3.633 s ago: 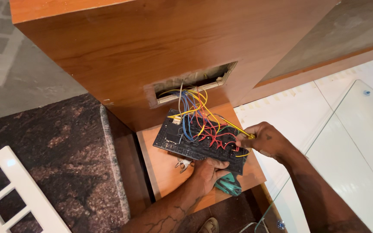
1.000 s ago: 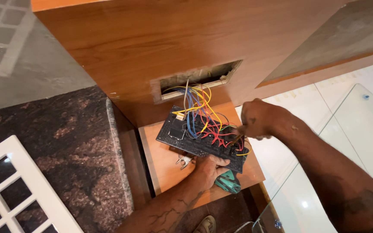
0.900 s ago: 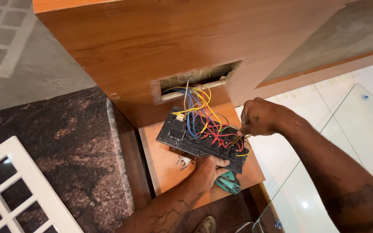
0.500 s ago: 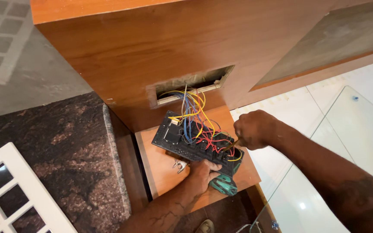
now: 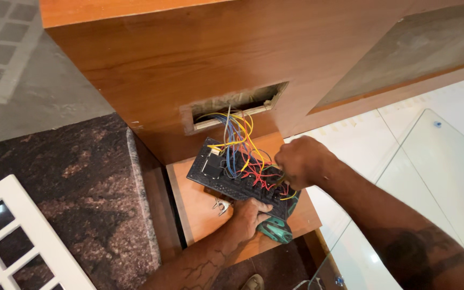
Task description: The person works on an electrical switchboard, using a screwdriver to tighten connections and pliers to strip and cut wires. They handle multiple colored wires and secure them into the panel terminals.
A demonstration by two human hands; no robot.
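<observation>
Wooden panel (image 5: 151, 59) has a rectangular cutout (image 5: 234, 104); the black switch plate (image 5: 232, 174) hangs out below it over the wooden shelf (image 5: 200, 207), tethered by a bundle of coloured wires (image 5: 243, 145). Plate looks light and rigid, but the wires are thin and probably pull loose easily, so hold it by the long edges. Your left hand (image 5: 248, 212) is curled under its near edge, beside a green tool (image 5: 275, 230); your right hand (image 5: 299, 161) is closed in a fist at the wire ends, and I can't tell what it pinches.

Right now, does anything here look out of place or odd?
Yes. The black switch plate hangs out of its rectangular wall cutout, tilted, back side up, with loose coloured wires trailing from the hole. The left hand props it from below while the right hand works at the wires.
</observation>
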